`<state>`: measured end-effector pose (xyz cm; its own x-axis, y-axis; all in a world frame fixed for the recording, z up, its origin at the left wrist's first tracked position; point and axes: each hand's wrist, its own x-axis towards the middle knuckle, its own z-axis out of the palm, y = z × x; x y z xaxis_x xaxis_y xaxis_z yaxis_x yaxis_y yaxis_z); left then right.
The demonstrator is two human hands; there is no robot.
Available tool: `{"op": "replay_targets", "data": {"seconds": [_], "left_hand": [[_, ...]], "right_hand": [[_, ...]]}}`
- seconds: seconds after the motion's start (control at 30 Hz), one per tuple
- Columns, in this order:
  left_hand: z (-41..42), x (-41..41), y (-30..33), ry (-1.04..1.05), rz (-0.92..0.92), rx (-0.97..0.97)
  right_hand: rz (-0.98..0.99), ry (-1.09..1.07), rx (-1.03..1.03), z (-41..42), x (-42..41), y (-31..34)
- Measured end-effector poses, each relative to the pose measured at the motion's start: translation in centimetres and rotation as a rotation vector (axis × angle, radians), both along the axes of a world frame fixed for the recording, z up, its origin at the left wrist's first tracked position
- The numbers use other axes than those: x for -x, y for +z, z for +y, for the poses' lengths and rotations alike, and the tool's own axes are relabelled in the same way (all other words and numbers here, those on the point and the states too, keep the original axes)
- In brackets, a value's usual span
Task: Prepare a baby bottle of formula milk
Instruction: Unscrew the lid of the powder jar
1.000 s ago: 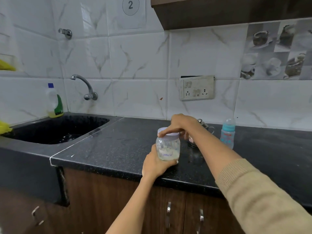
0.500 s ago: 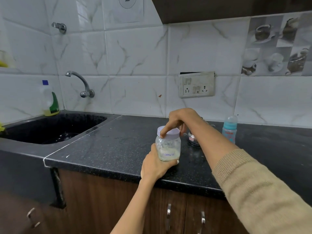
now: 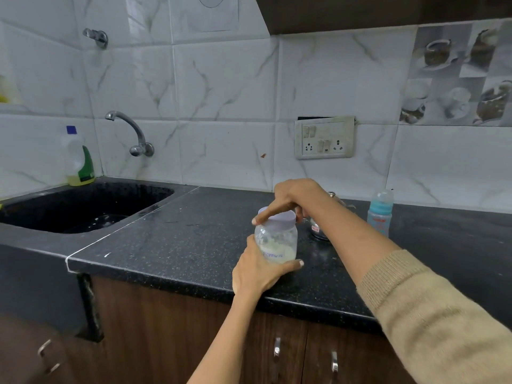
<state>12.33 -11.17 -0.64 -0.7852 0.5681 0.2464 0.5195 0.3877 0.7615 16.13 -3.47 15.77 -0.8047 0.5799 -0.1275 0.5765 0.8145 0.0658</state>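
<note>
Your black speckled countertop [image 3: 194,245] runs across the view, with the dark sink [image 3: 83,206] set into its left end and a curved tap [image 3: 130,134] on the marble-tiled wall above it. A detergent bottle [image 3: 79,159] stands at the sink's back corner, and a switch plate [image 3: 324,137] sits on the wall further right.

Your right arm reaches in from the lower right, its beige sleeve [image 3: 432,309] pushed back from the wrist, forearm angled up and left. Your right hand [image 3: 295,196] arches over the formula jar [image 3: 275,241], fingers curled down around the pale purple lid [image 3: 279,218], index finger stretched along the lid's near rim: it grips the lid. Your left arm rises bare from the bottom edge, and your left hand [image 3: 256,268] wraps the jar's lower body from the near side, thumb lying across the front under the label: it holds the jar. The jar stands upright near the counter's front edge, pale powder filling its lower part.

Behind your right forearm a small steel pot [image 3: 318,231] is partly hidden. The baby bottle [image 3: 380,213], blue-collared with a clear cap, stands upright just right of it, near the wall.
</note>
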Motion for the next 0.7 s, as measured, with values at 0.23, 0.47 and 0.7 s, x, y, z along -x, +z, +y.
{"op": "replay_targets", "data": {"seconds": [0.23,0.47,0.7], "left_hand": [[0.1,0.5,0.1,0.028,-0.012,-0.001],[0.2,0.9,-0.1,0.0,-0.027,-0.02],[0.3,0.9,-0.2,0.006,-0.04,-0.014]], "right_hand": [[-0.022,0.045,0.082,1.4,1.0,-0.9],[-0.106,0.241,0.223,1.2,0.5,0.1],[0.0,0.092,0.061,0.4,1.0,1.5]]}}
